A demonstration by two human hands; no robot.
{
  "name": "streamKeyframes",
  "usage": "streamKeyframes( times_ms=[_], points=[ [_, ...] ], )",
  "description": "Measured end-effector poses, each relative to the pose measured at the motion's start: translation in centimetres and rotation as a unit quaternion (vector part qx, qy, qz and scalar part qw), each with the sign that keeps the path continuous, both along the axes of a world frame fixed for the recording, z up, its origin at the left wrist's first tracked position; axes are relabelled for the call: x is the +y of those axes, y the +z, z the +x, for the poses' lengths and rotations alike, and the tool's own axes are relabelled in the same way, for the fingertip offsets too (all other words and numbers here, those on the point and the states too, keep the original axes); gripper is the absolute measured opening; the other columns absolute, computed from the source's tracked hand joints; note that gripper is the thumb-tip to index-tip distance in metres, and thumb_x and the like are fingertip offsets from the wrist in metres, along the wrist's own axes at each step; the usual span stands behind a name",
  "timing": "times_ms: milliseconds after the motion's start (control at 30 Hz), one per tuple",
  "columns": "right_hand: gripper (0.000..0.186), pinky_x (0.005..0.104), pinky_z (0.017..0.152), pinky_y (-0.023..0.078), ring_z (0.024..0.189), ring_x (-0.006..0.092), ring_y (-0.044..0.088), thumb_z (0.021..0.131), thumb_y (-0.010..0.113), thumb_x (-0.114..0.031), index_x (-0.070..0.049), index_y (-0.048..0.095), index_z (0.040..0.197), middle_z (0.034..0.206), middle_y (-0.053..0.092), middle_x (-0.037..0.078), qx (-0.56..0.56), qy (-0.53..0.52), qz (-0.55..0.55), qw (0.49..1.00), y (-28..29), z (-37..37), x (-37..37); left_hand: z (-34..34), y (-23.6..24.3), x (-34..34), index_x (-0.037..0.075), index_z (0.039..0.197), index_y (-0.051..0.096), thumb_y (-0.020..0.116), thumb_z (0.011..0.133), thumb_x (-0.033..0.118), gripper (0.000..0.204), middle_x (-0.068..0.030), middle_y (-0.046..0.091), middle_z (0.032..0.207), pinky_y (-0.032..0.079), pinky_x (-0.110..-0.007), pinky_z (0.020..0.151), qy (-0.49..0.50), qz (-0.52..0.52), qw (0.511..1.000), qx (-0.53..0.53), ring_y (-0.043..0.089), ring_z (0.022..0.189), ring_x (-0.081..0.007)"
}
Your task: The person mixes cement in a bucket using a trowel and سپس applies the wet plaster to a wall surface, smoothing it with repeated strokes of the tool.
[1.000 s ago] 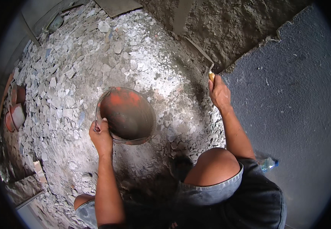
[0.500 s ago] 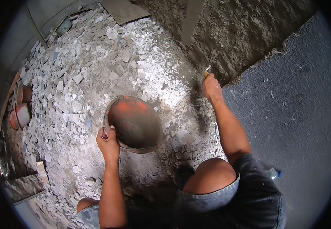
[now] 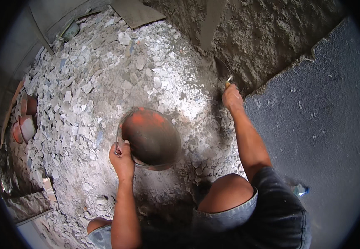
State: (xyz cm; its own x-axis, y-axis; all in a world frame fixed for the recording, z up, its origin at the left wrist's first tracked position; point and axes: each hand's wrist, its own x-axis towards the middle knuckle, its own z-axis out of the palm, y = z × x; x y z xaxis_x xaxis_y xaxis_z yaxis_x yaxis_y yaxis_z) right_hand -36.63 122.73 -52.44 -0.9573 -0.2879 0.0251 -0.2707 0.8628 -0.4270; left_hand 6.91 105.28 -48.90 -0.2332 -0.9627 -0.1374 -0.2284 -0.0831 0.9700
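With fingers closed round the rim and handle at its left side, my left hand point(image 3: 123, 161) holds a round, mortar-stained orange bucket point(image 3: 153, 137). The bucket's mouth is tilted up towards me, and its inside is coated grey. Further off to the right, my right hand point(image 3: 232, 98) grips a trowel point(image 3: 222, 68) by its wooden handle. The trowel's blade lies at the lower edge of a strip of rough wet mortar point(image 3: 263, 45), beside the rubble. A smoother vertical band runs through the mortar above the blade.
Broken white rubble point(image 3: 76, 99) covers the ground at left and centre. Orange buckets point(image 3: 25, 126) stand at the far left. A flat board point(image 3: 136, 14) lies at the top. To the right spreads a grey textured surface point(image 3: 313, 103), with a plastic bottle point(image 3: 300, 190) near my right side.
The trowel's blade has turned so its curved edge shows more clearly against the mortar. The bucket and both hands sit slightly further right and lower in view.
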Motion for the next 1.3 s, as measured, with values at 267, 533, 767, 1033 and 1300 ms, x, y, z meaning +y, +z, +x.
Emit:
streamKeyframes(
  times_ms=[267, 533, 767, 1033, 1300],
  points=[
    [0.038, 0.0598, 0.097, 0.051, 0.112, 0.0524, 0.066, 0.107, 0.048, -0.034, 0.001, 0.053, 0.12, 0.119, 0.069, 0.033, -0.043, -0.011, 0.043, 0.998, 0.1, 0.3, 0.9, 0.8, -0.1, -0.1, 0.004, 0.082, 0.057, 0.068, 0.101, 0.016, 0.025, 0.004, 0.053, 0.076, 0.037, -0.027, 0.065, -0.033, 0.011, 0.999, -0.012, 0.043, 0.072, -0.0069],
    [0.037, 0.061, 0.089, 0.052, 0.104, 0.0531, 0.067, 0.106, 0.052, -0.037, -0.001, 0.05, 0.115, 0.108, 0.07, 0.034, 0.015, 0.035, 0.054, 0.998, 4.0, 1.1, 3.9, -0.5, 0.3, -0.3, 0.006, 0.088, 0.063, 0.07, 0.101, 0.021, 0.022, 0.0036, 0.058, 0.079, 0.038, -0.026, 0.065, -0.016, -0.007, 1.0, 0.017, 0.048, 0.07, -0.007],
    [0.038, 0.0596, 0.09, 0.053, 0.103, 0.054, 0.068, 0.105, 0.052, -0.035, 0.001, 0.052, 0.118, 0.113, 0.069, 0.036, -0.007, 0.048, 0.111, 0.993, 2.6, -0.4, 5.9, -0.3, 0.2, 0.1, 0.002, 0.088, 0.059, 0.071, 0.1, 0.022, 0.026, 0.002, 0.053, 0.08, 0.04, -0.029, 0.067, -0.021, -0.01, 1.0, -0.005, 0.044, 0.073, -0.0099],
    [0.035, 0.0595, 0.088, 0.053, 0.101, 0.0519, 0.068, 0.106, 0.051, -0.036, -0.001, 0.053, 0.112, 0.106, 0.071, 0.032, 0.005, 0.064, 0.119, 0.991, 2.2, -0.5, 7.4, 0.7, -1.1, 0.1, 0.002, 0.085, 0.059, 0.07, 0.1, 0.02, 0.026, 0.0017, 0.054, 0.081, 0.039, -0.028, 0.068, -0.009, -0.007, 1.0, 0.004, 0.044, 0.075, -0.0094],
    [0.036, 0.0593, 0.083, 0.053, 0.096, 0.0508, 0.069, 0.105, 0.054, -0.037, -0.001, 0.052, 0.109, 0.1, 0.071, 0.03, 0.036, 0.039, 0.131, 0.99, 3.2, 3.4, 11.2, 0.5, 0.2, 0.1, 0.0, 0.089, 0.063, 0.069, 0.101, 0.02, 0.024, 0.0024, 0.055, 0.079, 0.041, -0.029, 0.069, -0.01, -0.017, 1.0, 0.001, 0.046, 0.074, -0.01]
  ],
)
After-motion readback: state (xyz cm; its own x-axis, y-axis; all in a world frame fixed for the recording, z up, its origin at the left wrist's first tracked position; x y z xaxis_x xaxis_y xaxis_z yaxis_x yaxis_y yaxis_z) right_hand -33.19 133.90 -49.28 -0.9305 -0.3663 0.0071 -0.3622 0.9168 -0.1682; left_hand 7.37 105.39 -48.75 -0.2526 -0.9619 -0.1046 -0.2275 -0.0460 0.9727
